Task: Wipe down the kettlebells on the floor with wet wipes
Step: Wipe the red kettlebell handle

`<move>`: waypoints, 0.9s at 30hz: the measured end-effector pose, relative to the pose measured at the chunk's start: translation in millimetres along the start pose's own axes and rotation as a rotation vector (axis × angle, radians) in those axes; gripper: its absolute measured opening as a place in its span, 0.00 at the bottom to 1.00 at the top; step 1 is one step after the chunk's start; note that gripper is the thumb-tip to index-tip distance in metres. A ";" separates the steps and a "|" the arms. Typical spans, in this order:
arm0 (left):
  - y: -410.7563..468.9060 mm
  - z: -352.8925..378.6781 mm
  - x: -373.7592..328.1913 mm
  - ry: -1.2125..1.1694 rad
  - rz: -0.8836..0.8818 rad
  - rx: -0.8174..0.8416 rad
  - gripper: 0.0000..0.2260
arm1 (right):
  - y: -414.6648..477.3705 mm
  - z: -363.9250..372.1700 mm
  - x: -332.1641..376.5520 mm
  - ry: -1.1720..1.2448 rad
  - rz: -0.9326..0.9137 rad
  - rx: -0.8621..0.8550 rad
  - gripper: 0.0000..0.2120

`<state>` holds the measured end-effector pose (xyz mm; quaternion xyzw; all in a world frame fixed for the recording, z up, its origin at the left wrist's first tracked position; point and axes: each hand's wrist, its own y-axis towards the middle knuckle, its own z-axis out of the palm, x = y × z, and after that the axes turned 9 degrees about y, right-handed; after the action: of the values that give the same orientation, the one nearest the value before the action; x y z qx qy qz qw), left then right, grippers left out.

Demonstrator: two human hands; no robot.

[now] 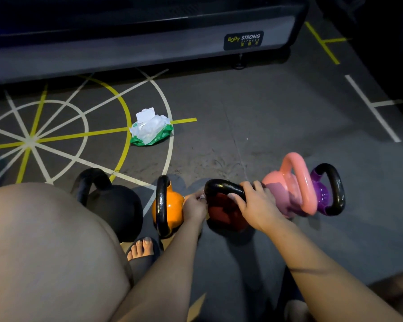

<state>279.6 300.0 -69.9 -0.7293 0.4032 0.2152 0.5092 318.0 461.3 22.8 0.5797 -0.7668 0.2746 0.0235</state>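
Red kettlebell [226,212] low in view at five o'clock of centre, set between both hands; right hand [257,206] at its three o'clock, fingers curled over the right end of the black handle [221,185], thumb on the near side; left hand [194,206] at its nine o'clock, fingers curled on a pale scrap [203,197] held against the handle's left end; too small to tell whether a wipe.

Same row on the floor [254,117]: orange kettlebell [172,206] just beside the left hand, black loop edge-on; black kettlebell [116,205] further toward nine o'clock; pink kettlebell [286,189] just beside the right hand's knuckles, purple kettlebell [321,195] behind it toward three o'clock. Bulbous bodies, looped handles; glossy coats on orange, pink and purple, duller finish on black and red.

Wipes pack [151,130] at eleven o'clock of the red bell, well apart; crumpled green-and-white film, stiff white lid flipped up, white sheet showing.

Grey, scuffed floor with white and yellow painted lines, wheel pattern at nine to ten o'clock; grey machine base [149,49] across twelve o'clock; open floor from twelve to three o'clock beyond the row; near side hemmed by a bare knee [44,252] at seven o'clock and a sandalled foot [142,251] close by the black and orange bells.
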 end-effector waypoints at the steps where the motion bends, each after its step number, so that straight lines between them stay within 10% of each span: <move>1: -0.5 -1.5 -3.1 -0.023 -0.005 0.012 0.09 | 1.1 -1.5 -0.2 0.005 0.000 0.003 0.26; 9: -7.0 -29.0 -21.1 -0.234 0.082 0.010 0.06 | -1.3 -3.8 2.6 0.005 0.005 0.031 0.26; 27: 7.4 -10.5 -2.8 0.248 0.170 0.086 0.11 | -8.3 2.0 -1.3 0.008 -0.010 0.009 0.25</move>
<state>270.9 290.3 -68.0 -0.6910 0.5321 0.1486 0.4661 326.5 460.1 23.9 0.5826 -0.7624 0.2805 0.0253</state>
